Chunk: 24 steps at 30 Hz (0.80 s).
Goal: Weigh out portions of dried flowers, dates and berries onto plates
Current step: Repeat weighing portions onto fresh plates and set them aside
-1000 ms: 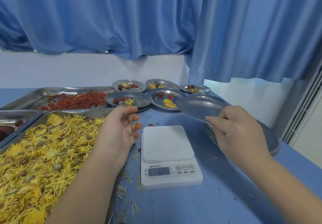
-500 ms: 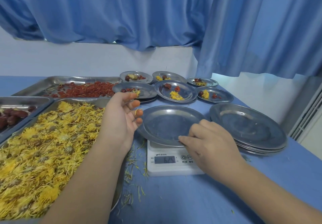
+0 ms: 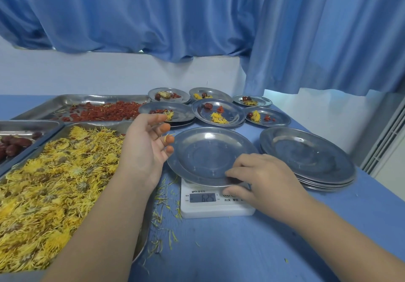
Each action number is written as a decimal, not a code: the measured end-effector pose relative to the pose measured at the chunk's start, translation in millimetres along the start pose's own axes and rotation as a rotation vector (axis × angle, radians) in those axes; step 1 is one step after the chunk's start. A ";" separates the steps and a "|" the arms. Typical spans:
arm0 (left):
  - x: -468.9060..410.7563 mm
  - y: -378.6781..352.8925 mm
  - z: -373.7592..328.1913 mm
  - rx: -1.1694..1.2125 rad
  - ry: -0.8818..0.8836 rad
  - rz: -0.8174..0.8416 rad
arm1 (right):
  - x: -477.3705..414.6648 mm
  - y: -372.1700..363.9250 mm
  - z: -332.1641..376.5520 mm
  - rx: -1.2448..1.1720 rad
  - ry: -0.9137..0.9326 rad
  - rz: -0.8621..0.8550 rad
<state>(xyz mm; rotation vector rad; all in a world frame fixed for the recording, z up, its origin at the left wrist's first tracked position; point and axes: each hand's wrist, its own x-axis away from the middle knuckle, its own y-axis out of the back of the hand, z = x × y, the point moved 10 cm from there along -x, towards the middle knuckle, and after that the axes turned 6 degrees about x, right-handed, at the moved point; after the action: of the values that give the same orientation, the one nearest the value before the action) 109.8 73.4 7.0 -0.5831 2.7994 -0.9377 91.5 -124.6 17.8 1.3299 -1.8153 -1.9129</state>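
Note:
An empty steel plate (image 3: 208,154) rests on the white digital scale (image 3: 215,205), whose display reads 62.5. My right hand (image 3: 260,177) pinches the plate's near rim, thumb below over the scale's buttons. My left hand (image 3: 146,148) hovers open beside the plate's left edge, fingers spread, a few yellow petals stuck to them. A big tray of dried yellow flowers (image 3: 50,178) lies at the left. Behind it is a tray of red berries (image 3: 103,112), and a tray with dark dates (image 3: 13,143) sits at the far left.
Several filled small plates (image 3: 219,112) stand behind the scale, each with flowers, dates and berries. A stack of empty plates (image 3: 306,159) sits right of the scale. Loose petals (image 3: 163,211) litter the blue table (image 3: 230,248). A blue curtain hangs behind.
My right hand brought the plate from the air above the stack down onto the scale and still holds its rim. My left hand stayed open near the plate's left side.

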 end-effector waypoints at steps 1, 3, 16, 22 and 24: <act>-0.1 -0.1 -0.2 -0.002 -0.001 0.000 | 0.5 0.7 0.3 0.011 -0.005 -0.008; -0.2 0.5 -0.4 -0.005 -0.003 -0.004 | 4.6 4.7 -1.1 0.030 -0.019 -0.039; 1.2 -2.3 0.7 -0.055 -0.007 0.011 | 42.0 -26.0 -24.0 -0.081 -0.101 0.237; 2.5 -2.6 0.9 -0.091 -0.009 0.015 | 44.1 -32.3 -27.5 -0.144 -0.175 0.266; 2.9 -3.0 0.9 -0.099 -0.008 0.014 | 44.9 -34.7 -29.5 -0.164 -0.198 0.282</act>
<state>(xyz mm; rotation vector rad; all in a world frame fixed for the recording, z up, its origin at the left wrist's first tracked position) 108.2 69.5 8.0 -0.5783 2.8519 -0.7959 100.7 -167.4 -28.9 0.8098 -1.7730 -2.0407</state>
